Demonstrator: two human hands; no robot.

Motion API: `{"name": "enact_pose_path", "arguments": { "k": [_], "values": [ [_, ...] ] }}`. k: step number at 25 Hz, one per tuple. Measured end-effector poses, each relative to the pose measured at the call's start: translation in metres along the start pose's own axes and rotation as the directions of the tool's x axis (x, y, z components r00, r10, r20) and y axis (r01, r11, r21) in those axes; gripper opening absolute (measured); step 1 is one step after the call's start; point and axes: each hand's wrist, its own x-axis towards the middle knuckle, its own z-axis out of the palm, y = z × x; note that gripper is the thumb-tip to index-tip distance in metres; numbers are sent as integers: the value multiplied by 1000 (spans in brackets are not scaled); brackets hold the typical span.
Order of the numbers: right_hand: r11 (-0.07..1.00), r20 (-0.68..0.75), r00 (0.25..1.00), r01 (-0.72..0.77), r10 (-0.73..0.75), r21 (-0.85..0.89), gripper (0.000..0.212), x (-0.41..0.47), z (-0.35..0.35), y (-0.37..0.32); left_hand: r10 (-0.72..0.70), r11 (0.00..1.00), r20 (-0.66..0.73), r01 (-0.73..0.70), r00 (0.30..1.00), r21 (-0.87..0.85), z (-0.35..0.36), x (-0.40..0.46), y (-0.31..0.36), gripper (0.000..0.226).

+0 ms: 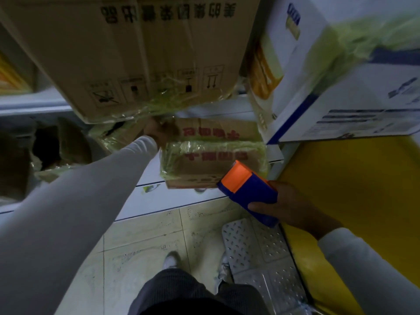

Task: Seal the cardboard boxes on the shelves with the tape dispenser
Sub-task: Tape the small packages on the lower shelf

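The right hand point(286, 206) grips a tape dispenser point(248, 192), blue in the body with an orange front, its fingers curled round the blue part and the thumb lying along the near side. The orange end points up and to the left, just beside the near right corner of a small cardboard box point(211, 153). Whether the dispenser touches that box I cannot tell.

The small box sits on a white shelf point(181, 198), printed with red characters and already wrapped across its middle with yellowish-green tape. The left hand point(159, 130), at the end of a long white sleeve, reaches to the far left corner of this box and rests against it. It is dark and partly tucked under the box above, so I cannot tell whether the fingers are spread or curled.

Above, a large cardboard box point(136, 55) with black characters and handling symbols overhangs the shelf edge, with crumpled green tape along its lower edge. To the right stands a white box with blue printing point(354, 105), also crossed by green tape.

Below the shelf lie a tiled floor point(145, 242), a perforated metal step point(256, 246) and a yellow surface point(352, 178) on the right. The person's dark trousers and pale shoes show at the bottom.
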Motion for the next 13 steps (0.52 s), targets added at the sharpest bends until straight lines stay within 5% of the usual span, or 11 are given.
{"name": "enact_pose_path", "arguments": {
  "k": [4,7,10,13],
  "values": [
    [996,41,997,64,-62,-56,43,16,-20,-2,55,990,-137,-72,989,-124,-7,-27,1,30],
    [985,86,987,143,-135,-97,43,30,-29,-9,238,970,-147,-226,960,90,-20,-54,-14,34],
    [976,150,973,193,-177,-97,43,39,-32,-19,368,926,-70,-358,927,125,-18,-87,-23,36],
    [967,224,949,244,-224,-67,49,45,-30,-29,324,942,108,-310,940,-125,-9,-115,-15,17]
  ]
}}
